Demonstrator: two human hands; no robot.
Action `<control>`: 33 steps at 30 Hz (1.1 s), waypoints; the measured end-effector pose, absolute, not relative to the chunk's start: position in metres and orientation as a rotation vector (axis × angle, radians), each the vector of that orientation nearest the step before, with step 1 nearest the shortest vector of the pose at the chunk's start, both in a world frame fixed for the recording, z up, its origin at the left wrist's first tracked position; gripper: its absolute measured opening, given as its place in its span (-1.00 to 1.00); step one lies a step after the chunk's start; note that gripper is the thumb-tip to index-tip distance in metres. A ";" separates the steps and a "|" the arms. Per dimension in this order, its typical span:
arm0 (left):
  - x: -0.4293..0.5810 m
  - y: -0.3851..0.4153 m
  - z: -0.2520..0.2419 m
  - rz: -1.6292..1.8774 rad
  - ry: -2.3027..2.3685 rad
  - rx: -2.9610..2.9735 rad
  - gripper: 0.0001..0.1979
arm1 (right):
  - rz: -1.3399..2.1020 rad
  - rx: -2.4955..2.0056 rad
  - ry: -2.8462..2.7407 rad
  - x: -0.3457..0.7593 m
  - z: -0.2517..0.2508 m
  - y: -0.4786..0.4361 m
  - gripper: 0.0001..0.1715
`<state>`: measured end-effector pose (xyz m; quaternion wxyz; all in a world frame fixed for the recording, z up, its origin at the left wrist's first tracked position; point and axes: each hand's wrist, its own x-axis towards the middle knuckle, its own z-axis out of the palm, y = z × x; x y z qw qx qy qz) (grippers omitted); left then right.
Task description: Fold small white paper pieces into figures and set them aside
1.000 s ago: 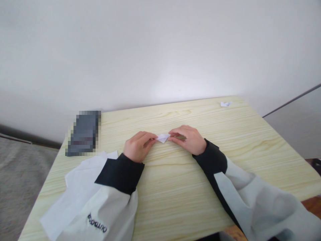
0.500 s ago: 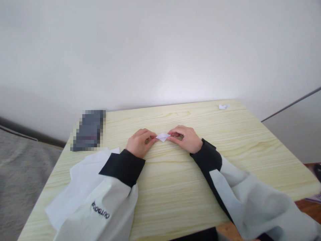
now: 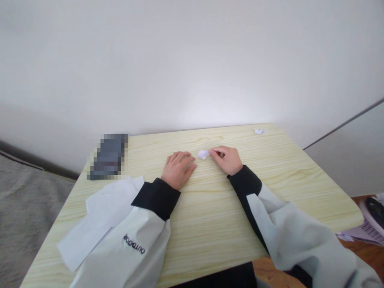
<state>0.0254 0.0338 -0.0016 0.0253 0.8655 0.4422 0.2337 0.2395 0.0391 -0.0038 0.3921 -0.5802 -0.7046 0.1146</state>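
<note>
A small piece of folded white paper (image 3: 203,154) is pinched at its right end between the thumb and fingertips of my right hand (image 3: 227,159). My left hand (image 3: 179,170) rests just to the left, fingers stretched out and slightly apart, holding nothing. A narrow gap separates its fingertips from the folded paper. The exact shape of the folds is too small to make out.
Loose white paper sheets (image 3: 99,218) lie at the left of the wooden table (image 3: 210,224), partly under my left sleeve. Behind them is a dark pixelated object (image 3: 108,157). Another small folded paper (image 3: 259,131) sits far right. A purple basket (image 3: 367,226) stands beyond the right edge.
My left hand has let go of the folded paper and opened. My right hand, still pinching it, has moved slightly away from me. The view has shifted a little to the right.
</note>
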 end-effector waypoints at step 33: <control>0.026 0.034 -0.004 0.484 1.237 2.786 -0.53 | -0.177 -2.099 -1.131 0.423 -0.020 0.053 -0.63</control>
